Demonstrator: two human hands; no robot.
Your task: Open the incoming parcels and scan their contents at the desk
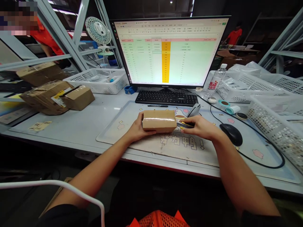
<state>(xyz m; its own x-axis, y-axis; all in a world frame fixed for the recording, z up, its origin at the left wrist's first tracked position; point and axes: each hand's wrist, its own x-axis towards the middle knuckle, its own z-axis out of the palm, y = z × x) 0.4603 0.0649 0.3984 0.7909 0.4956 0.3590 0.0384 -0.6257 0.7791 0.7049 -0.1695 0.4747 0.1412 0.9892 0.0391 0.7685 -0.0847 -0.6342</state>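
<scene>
Head view: a small brown box (159, 120) sits on the desk mat (111, 130) just in front of the keyboard (167, 97), its long axis running left to right, parallel to the desk edge, top face up; the left hand (137, 127) cups its left end, fingers curled round the end, thumb on top; the right hand (198, 126) rests at the box's right end, fingers closed on a yellow-and-black cutter (186, 125) whose tip points left at the box; a black mouse (231, 134) lies just right of that hand; a monitor (169, 52) behind shows a spreadsheet; more boxes (56, 96) lie far left.
</scene>
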